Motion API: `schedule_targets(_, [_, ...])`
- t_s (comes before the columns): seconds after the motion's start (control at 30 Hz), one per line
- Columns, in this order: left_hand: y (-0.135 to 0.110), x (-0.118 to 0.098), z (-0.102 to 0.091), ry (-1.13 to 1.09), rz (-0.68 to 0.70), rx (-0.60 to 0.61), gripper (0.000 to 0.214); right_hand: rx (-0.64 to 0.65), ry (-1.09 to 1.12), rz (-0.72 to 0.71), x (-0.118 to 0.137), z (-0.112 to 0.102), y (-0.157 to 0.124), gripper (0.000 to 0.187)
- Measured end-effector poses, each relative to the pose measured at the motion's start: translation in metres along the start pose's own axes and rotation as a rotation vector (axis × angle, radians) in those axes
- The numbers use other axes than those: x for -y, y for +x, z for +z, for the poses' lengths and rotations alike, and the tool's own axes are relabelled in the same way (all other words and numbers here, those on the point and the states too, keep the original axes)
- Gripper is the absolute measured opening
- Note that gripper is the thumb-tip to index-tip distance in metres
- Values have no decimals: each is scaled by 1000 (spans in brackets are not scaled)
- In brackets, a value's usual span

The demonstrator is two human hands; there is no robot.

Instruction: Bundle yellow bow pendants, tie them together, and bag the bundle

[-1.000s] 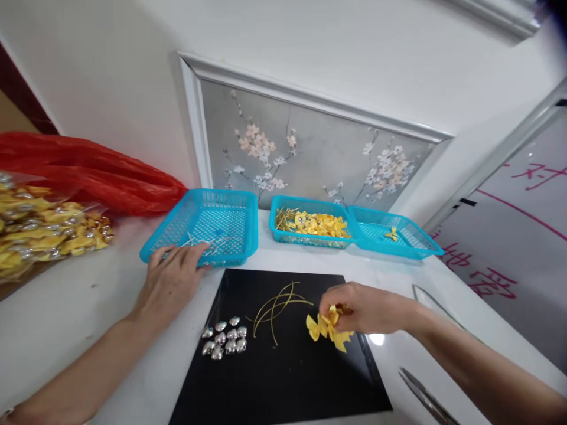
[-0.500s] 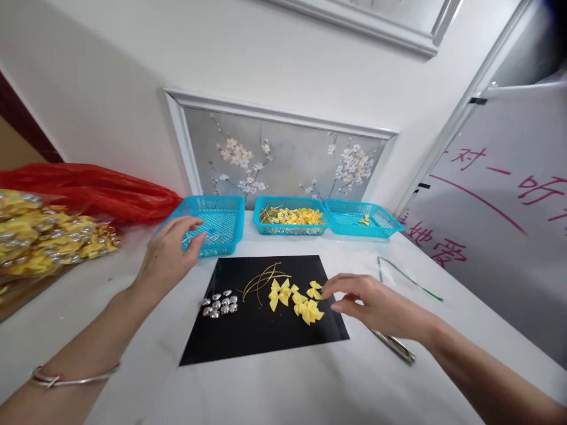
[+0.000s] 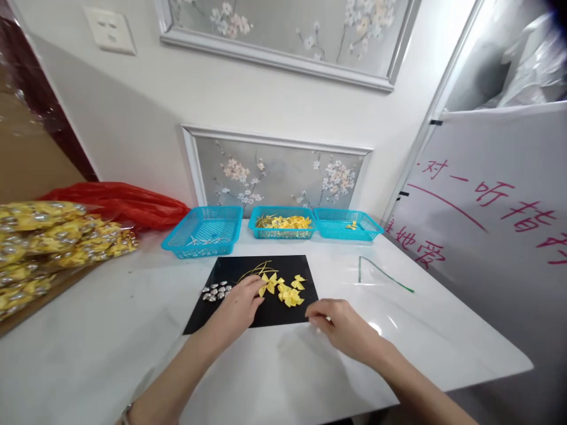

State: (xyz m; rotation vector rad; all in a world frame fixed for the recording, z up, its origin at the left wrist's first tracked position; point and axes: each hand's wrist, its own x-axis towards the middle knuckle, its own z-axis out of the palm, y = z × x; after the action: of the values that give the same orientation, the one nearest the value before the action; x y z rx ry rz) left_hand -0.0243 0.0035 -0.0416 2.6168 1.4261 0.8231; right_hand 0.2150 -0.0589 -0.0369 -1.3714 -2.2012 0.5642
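Observation:
My left hand is over the black mat, thumb apart from the fingers, its fingertips beside the yellow ribbon bows. Several bows lie loose on the mat's right half. Thin gold-coloured stems lie behind my left fingers. Shiny silver beads are grouped on the mat's left side, partly covered by the hand. At the mat's right front corner is my right hand, fingers curled together. What they pinch, if anything, cannot be made out.
Three blue baskets stand along the wall: the left one with white sticks, the middle one with yellow bows, the right one with a few. Bagged yellow pieces and a red bag lie left. A green strip lies right.
My left hand has come from the left basket down to the bows on the mat. My right hand has drawn back from the bows to the mat's corner and closed. The camera view has shifted.

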Motion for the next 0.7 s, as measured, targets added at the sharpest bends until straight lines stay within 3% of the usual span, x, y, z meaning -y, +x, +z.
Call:
schedule_targets(0.27, [17, -11, 32, 1, -10, 55, 36, -52, -141, 20, -19, 11, 61, 42])
schedule_targets(0.37, [16, -15, 31, -10, -12, 93, 43, -25, -165, 11, -24, 18, 73, 32])
schedule_targets(0.43, [14, -17, 28, -29, 6, 117, 36, -10, -174, -11, -21, 23, 74, 21])
schedule_targets(0.53, [8, -21, 24, -61, 41, 142, 21, 2, -176, -42, -11, 30, 68, 20])
schedule_targets(0.7, [-10, -23, 19, -85, 64, 144, 25, 78, -59, -81, 5, 28, 49, 24])
